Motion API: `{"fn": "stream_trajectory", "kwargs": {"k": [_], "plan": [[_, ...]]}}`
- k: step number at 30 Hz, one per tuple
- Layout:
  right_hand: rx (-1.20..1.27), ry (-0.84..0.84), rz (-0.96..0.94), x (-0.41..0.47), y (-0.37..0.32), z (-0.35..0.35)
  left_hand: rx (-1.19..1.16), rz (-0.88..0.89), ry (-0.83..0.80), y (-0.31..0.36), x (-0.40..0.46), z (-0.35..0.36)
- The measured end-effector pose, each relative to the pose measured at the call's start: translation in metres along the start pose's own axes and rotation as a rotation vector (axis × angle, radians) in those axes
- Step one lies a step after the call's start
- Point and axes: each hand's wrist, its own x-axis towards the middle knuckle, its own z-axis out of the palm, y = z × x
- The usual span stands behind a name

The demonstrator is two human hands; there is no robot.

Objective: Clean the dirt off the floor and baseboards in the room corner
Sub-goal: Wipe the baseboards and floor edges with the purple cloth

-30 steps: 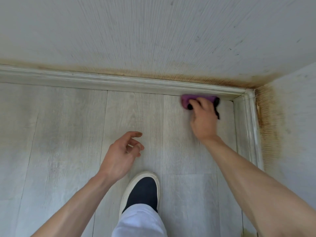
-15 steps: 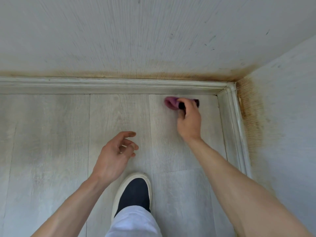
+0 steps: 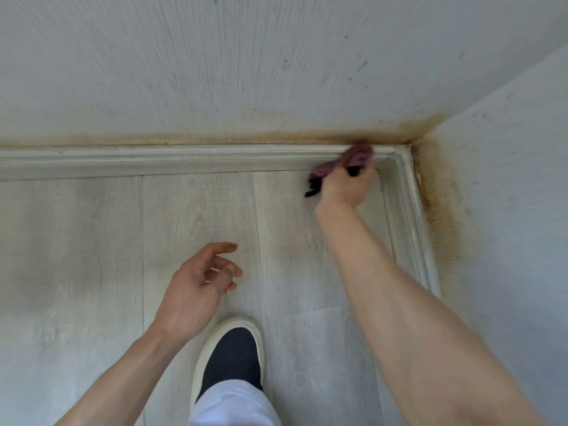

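At the corner baseboard (image 3: 196, 159), right hand (image 3: 345, 187) grip clutching purple cloth (image 3: 353, 158), left hand (image 3: 196, 290) loose.

Pale grey wood-look floor planks (image 3: 92, 256) are running up to the white baseboards (image 3: 153, 161), which are meeting in the corner at upper right. A dark slip-on shoe with a white sole (image 3: 230, 358) is standing flat on the planks near the bottom centre.
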Motion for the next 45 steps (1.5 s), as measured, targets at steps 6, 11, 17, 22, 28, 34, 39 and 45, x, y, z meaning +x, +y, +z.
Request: {"fn": "stream_trajectory", "kwargs": {"k": [6, 11, 17, 22, 28, 34, 39, 45], "plan": [[0.077, 0.012, 0.14, 0.046, -0.011, -0.031, 0.019, 0.007, -0.014, 0.0, -0.002, 0.002], [0.024, 0.074, 0.178, 0.003, -0.025, 0.007, 0.0, -0.03, 0.033, -0.004, -0.003, -0.002], [0.079, -0.098, 0.188, 0.002, -0.012, -0.018, -0.002, -0.023, -0.023, -0.003, -0.009, 0.007], [0.232, 0.133, 0.27, 0.023, -0.042, 0.002, -0.035, -0.052, 0.065, -0.008, -0.009, -0.004], [0.038, -0.243, 0.232, -0.038, 0.003, 0.003, -0.059, -0.026, 0.013, 0.001, -0.009, 0.01], [-0.404, 0.038, -0.276, 0.045, -0.032, -0.068, -0.078, -0.039, 0.067, -0.008, -0.009, -0.002], [-0.703, -0.005, -0.518, 0.056, -0.036, -0.06, -0.091, -0.034, 0.075, -0.004, -0.011, -0.006], [-0.981, -0.297, -0.872, 0.02, -0.024, -0.036, -0.066, -0.02, 0.082, 0.001, -0.008, 0.001]]}}
